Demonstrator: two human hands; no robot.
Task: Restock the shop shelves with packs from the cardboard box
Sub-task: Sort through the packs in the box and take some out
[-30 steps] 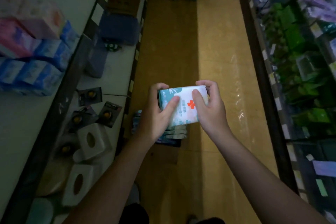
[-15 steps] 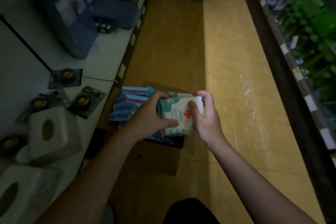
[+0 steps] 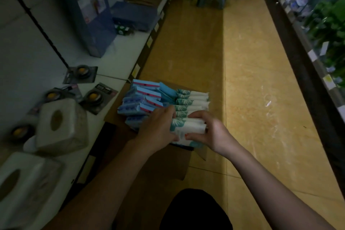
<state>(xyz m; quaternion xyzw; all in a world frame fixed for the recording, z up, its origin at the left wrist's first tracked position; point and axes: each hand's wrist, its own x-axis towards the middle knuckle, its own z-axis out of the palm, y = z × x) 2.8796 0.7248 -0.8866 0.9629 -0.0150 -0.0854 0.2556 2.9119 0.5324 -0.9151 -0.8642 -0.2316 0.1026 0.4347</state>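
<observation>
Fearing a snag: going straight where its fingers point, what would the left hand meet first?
Likely the row of teal-white soft packs beyond the one the left hand grips; depth unclear.

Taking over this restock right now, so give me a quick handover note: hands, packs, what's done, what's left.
Hands: left hand and right hand both grip one white-and-teal pack at the near end of the box.
Things: the cardboard box sits on the floor beside the low shelf, packed with more white-and-teal packs and blue packs.
Done: none of these packs shows on the shelf in view.
Left: shelve the held pack, then empty the box, which looks full.
</observation>
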